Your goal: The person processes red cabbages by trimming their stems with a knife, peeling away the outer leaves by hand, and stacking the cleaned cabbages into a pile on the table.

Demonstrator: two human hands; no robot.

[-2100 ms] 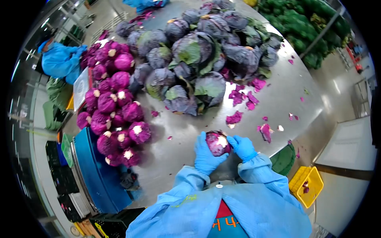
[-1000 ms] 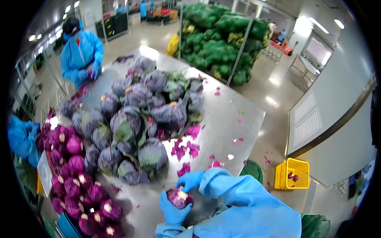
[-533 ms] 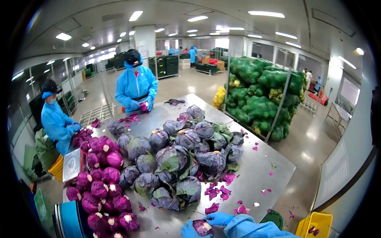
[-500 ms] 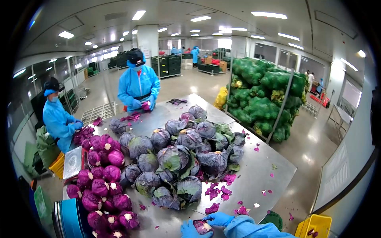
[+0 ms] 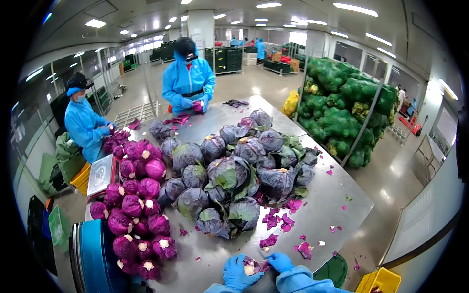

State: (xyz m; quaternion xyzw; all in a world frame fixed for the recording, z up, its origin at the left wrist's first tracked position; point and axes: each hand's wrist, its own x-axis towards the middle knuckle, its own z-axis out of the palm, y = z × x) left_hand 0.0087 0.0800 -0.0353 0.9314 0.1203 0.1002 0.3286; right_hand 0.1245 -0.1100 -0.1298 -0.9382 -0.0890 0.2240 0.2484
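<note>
At the near table edge, my left hand is wrapped round a red cabbage whose pale cut stem end shows. Close on its right, my right hand has its fingers pinched at a purple leaf beside the cabbage. Whether those fingers also hold a tool is hidden. Ahead lies a pile of untrimmed red cabbages with dull outer leaves. To the left are peeled, bright purple cabbages with white stem ends.
Torn leaves litter the steel table. A scale and a blue container stand left. Two co-workers in blue work across the table. Green net sacks are stacked beyond; a yellow crate sits lower right.
My view has tilted down and turned slightly left. My right hand has drawn off the cabbage to the right, with the purple leaf at its fingertips. My left hand still holds the cabbage.
</note>
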